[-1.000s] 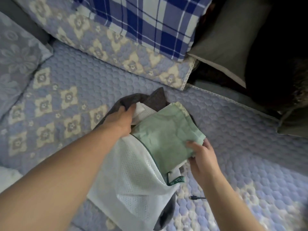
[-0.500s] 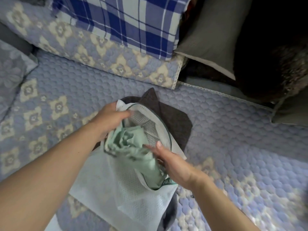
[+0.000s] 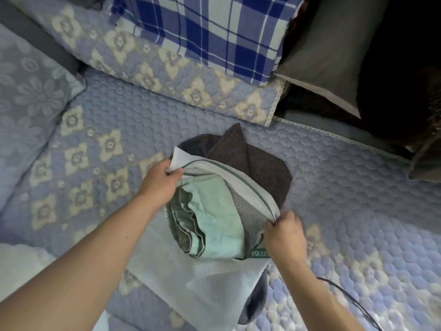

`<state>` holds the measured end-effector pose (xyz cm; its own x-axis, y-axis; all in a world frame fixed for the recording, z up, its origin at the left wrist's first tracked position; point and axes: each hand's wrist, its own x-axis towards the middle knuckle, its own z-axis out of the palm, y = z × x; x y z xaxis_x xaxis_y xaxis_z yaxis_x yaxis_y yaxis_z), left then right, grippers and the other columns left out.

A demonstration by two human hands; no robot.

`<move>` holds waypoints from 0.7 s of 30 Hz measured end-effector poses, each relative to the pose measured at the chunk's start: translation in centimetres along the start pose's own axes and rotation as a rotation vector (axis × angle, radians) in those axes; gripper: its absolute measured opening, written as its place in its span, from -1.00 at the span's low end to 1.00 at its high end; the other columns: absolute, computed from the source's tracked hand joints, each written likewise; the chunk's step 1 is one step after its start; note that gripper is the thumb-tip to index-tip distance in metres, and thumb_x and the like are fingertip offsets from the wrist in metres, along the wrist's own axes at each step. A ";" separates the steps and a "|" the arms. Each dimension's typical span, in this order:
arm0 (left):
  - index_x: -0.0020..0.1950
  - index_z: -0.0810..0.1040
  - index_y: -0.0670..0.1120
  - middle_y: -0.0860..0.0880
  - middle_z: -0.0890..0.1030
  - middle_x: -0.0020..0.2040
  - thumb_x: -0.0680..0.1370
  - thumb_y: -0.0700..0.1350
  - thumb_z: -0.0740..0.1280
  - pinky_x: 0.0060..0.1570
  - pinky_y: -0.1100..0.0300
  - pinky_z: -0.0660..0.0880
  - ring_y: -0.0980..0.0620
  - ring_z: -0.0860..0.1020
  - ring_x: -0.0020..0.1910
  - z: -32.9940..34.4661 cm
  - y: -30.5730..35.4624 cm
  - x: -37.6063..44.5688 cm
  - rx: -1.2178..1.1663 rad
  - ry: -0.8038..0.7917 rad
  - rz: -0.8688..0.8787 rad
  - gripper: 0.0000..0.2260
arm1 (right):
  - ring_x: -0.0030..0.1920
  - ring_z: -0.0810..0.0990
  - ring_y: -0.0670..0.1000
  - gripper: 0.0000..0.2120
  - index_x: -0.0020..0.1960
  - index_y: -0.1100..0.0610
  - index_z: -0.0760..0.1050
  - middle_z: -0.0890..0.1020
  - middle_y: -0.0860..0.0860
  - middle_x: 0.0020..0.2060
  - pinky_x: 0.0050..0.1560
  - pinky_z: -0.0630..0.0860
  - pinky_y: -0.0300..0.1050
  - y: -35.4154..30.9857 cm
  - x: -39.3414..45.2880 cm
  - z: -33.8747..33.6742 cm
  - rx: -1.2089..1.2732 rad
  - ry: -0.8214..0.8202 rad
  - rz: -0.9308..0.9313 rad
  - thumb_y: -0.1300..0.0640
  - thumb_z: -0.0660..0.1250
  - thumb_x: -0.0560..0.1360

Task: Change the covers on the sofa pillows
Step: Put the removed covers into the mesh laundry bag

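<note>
Left hand (image 3: pixel 160 182): forearm bare, reaching in from the near left; fingers curled, pinching the far-left corner of the bag's opening.

Right hand (image 3: pixel 284 231): forearm bare, reaching in from the near right; thumb and fingers pinched on the right end of the same rim, so the opening is held spread between the two hands.

White mesh laundry bag (image 3: pixel 210 280): perforated weave, soft, flat near end, mouth edged with a thin dark green piping; a green label with pale lettering sits at the rim just left of the right hand.

Pale green folded fabric cover (image 3: pixel 214 223): inside the bag's mouth, between the two hands, touching the left wrist side; smooth cloth, layered folds with darker seamed edges showing on its left.

Dark grey textured cloth (image 3: pixel 262 163): lies under the bag, showing beyond its far edge and again at its near right.

Blue quilted sofa mat with cream flower motifs (image 3: pixel 346 187): bears everything above; bubble-like stitching.

Blue-and-white checked pillow (image 3: pixel 210 32): far, propped on the quilted backrest.

Grey cushion (image 3: pixel 329 56): far right, beside the checked pillow.

Thin dark cable (image 3: pixel 346 298): near right, on the mat.
</note>
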<state>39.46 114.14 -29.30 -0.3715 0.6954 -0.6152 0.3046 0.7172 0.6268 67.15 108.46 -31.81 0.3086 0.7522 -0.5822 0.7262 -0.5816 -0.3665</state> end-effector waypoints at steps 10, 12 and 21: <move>0.00 0.57 -0.01 -0.02 0.70 -0.16 0.71 -0.08 0.20 -0.24 0.08 0.60 -0.02 0.67 -0.23 -0.9 -1.4 -7.2 -0.510 0.122 -0.200 -0.83 | -0.38 0.27 0.02 -0.73 -0.27 0.12 0.20 0.35 0.05 -0.39 -0.37 0.14 -0.03 -1.2 -11.6 -0.7 0.222 0.067 -0.044 0.25 0.26 0.50; -0.02 0.52 -0.07 0.00 0.64 -0.27 0.71 -0.09 0.19 -0.24 0.00 0.62 0.05 0.59 -0.38 -2.3 -0.6 -10.5 -0.510 0.140 -0.126 -0.82 | -0.39 0.23 0.00 -0.71 -0.28 0.12 0.18 0.30 0.02 -0.41 -0.39 0.12 -0.07 -2.6 -14.2 -2.0 0.273 0.126 -0.123 0.29 0.27 0.47; -0.09 0.59 0.08 0.03 0.62 -0.29 0.67 -0.01 0.29 -0.26 0.11 0.44 -0.04 0.51 -0.31 -22.1 -1.1 -30.1 -0.193 0.322 0.331 -0.84 | -0.35 0.34 0.01 -0.78 -0.22 0.17 0.29 0.45 0.07 -0.34 -0.39 0.24 -0.05 -9.1 -24.1 -16.9 0.192 0.347 -0.356 0.45 0.23 0.41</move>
<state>30.94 91.38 -0.90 -0.5433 0.8133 -0.2083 0.2951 0.4173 0.8595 63.48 100.88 -2.17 0.2723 0.9527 -0.1350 0.7076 -0.2934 -0.6428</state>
